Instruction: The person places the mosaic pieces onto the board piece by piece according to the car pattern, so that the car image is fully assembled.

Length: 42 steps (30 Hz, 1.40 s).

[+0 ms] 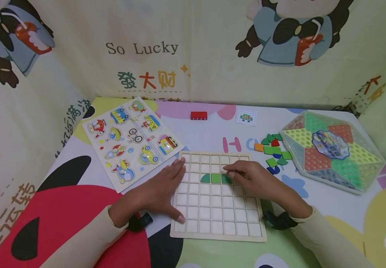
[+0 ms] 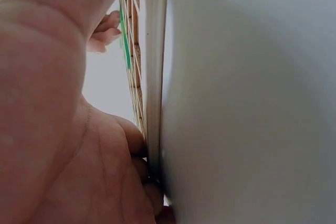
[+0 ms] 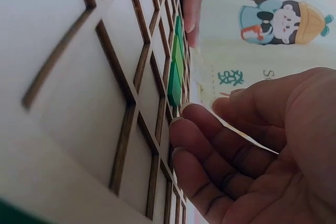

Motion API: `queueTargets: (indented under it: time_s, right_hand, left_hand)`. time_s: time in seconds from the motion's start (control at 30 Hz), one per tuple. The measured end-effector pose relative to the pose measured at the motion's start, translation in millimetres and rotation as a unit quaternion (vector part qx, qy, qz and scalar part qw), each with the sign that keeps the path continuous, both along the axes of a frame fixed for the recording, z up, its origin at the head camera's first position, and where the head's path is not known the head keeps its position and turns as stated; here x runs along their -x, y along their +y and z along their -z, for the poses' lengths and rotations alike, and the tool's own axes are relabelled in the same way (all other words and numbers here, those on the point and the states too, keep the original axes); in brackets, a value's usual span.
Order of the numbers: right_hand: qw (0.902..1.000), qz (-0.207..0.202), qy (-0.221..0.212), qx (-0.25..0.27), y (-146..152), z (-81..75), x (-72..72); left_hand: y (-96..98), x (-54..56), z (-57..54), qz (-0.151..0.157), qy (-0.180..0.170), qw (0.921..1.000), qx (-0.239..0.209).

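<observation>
In the head view, a wooden grid board [image 1: 204, 212] lies on the table. One row holds a green square [image 1: 215, 178], a green quarter-round piece [image 1: 205, 178] to its left and a dark green piece [image 1: 226, 179] to its right. My left hand [image 1: 159, 186] rests along the board's left edge, thumb spread from the fingers. Over the board, my right hand [image 1: 256, 178] has its bent fingertips just above the row of pieces, partly covering the dark green one. The right wrist view shows loosely bent fingers [image 3: 202, 156] beside the green pieces, with nothing seen held.
Loose green, orange, red and blue pieces [image 1: 272, 149] lie right of the board. Beyond them sits a hexagonal clear-lidded box [image 1: 333, 149]. A picture puzzle board [image 1: 131, 143] lies at left; a red block [image 1: 198, 115] and a pattern card [image 1: 246, 117] lie behind.
</observation>
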State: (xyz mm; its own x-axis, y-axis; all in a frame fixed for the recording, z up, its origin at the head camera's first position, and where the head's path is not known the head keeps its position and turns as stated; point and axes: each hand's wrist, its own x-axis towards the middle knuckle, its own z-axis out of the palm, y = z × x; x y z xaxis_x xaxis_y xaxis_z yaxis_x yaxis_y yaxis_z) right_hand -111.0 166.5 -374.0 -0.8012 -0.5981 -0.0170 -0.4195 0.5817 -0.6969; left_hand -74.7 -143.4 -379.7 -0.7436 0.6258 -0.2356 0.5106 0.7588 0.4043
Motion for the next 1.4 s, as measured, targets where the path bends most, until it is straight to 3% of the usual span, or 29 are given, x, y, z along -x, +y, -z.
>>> queueTargets:
  time_s: [0.23, 0.57, 0.9, 1.0, 1.2, 1.4]
  right_hand:
    - [0.9993, 0.032, 0.016, 0.009, 11.6, 0.6, 0.0]
    - [0.998, 0.041, 0.038, 0.03, 21.2, 1.4, 1.4]
    - [0.992, 0.096, 0.074, 0.036, 35.9, 2.7, 19.0]
    - [0.991, 0.109, 0.061, 0.047, 42.9, 2.8, 26.3]
    - [0.9869, 0.149, -0.036, 0.05, 59.2, -5.1, 41.6]
    - [0.9765, 0.204, -0.055, 0.042, 74.0, -7.9, 54.4]
  left_hand:
    - [1.1, -0.1, 3.5, 0.005, 0.007, 0.9999, 0.005]
    - [0.8, 0.1, 0.7, 0.001, 0.004, 1.0, 0.008]
    - [-0.5, 0.0, 0.0, 0.005, 0.009, 0.9999, 0.005]
    - [-0.9, 0.2, 0.4, 0.004, 0.005, 1.0, 0.006]
    - [-2.2, 0.3, 0.2, 0.005, 0.001, 1.0, 0.004]
    - [-2.0, -1.1, -1.0, 0.002, -0.002, 1.0, 0.005]
